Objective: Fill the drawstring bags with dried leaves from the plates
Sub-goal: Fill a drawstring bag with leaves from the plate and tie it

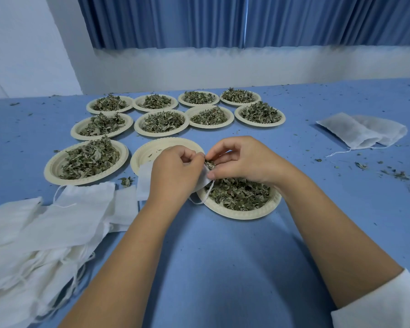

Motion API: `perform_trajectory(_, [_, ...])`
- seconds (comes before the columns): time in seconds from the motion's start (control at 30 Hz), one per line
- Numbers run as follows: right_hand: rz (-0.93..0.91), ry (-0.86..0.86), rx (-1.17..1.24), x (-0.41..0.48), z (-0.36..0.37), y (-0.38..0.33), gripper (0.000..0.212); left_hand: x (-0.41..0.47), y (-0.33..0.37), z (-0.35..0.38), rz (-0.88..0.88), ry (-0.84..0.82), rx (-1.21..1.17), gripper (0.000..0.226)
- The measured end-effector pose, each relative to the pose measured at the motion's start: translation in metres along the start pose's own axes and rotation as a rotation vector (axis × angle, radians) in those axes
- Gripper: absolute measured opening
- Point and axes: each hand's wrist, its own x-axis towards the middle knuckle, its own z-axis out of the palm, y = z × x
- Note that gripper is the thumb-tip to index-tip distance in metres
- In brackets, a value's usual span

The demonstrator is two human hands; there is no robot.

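A white drawstring bag (144, 181) lies between my hands above the blue table. My left hand (174, 170) pinches its mouth, and its string hangs down toward the nearest plate (242, 213). My right hand (243, 159) pinches a clump of dried leaves (209, 165) at the bag's opening. That nearest plate, partly under my right hand, holds leaves (239, 193). Behind my left hand sits an almost bare plate (152, 150).
Several cream plates heaped with leaves (162, 121) fill the table's middle and far side, one at near left (87, 162). A pile of flat white bags (45, 228) lies at the near left edge. Filled bags (362, 130) rest at right, with leaf crumbs (393, 174) scattered nearby.
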Motion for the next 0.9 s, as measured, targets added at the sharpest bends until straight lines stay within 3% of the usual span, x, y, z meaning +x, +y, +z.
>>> perform_trajectory(0.17, [0.011, 0.121, -0.082, 0.002, 0.001, 0.001, 0.012, -0.001, 0.002, 0.000, 0.005, -0.020, -0.014, 0.020])
perform_trajectory(0.37, [-0.035, 0.160, 0.016, 0.002, 0.003, 0.001, 0.013, -0.002, 0.002, 0.000, 0.044, -0.024, -0.049, 0.018])
perform_trajectory(0.6, [-0.079, 0.288, -0.161, 0.003, 0.009, 0.000, 0.016, -0.003, 0.001, 0.002, 0.115, -0.035, -0.067, 0.020])
perform_trajectory(0.77, [-0.119, 0.230, -0.229, -0.001, 0.011, -0.005, 0.010, -0.003, -0.001, 0.005, 0.115, -0.016, -0.108, 0.016])
perform_trajectory(0.9, [-0.069, 0.136, -0.186, -0.005, 0.012, -0.009, 0.026, -0.004, 0.000, 0.006, 0.133, -0.036, -0.138, 0.012])
